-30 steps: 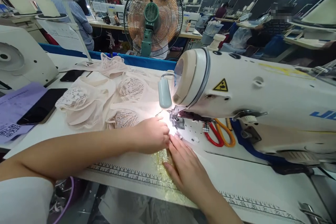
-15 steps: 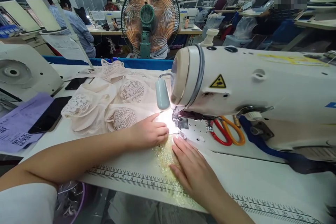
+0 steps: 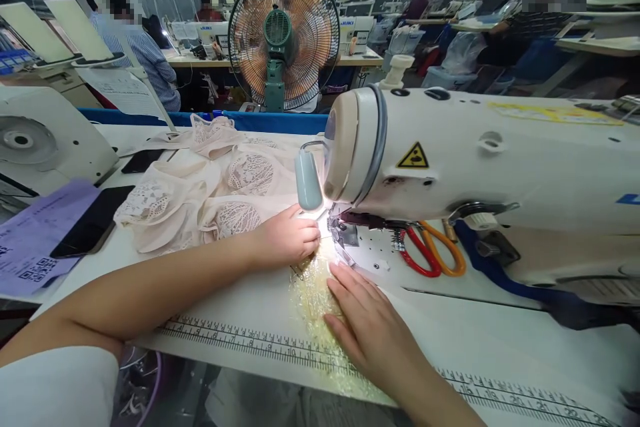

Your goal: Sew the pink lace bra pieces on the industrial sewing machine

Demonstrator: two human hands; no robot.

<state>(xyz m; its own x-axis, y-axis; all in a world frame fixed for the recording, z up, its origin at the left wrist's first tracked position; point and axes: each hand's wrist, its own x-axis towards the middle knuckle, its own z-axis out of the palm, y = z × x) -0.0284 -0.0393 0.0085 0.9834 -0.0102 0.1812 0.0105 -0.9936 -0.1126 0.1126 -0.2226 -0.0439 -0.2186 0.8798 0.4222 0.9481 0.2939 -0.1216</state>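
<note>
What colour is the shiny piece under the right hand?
The piece is pale yellow; head view shows best.

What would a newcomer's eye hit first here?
Probably the big white sewing machine, filling the right side. Next, the round fan standing beyond the table. Then, at front centre, the right hand resting on shiny yellow material, with the left hand by its far end.

The sewing machine [image 3: 480,160] blocks the centre right of the frame, garments [image 3: 250,173] the centre left; a hand could pass over the table [image 3: 475,333], lower right.
</note>
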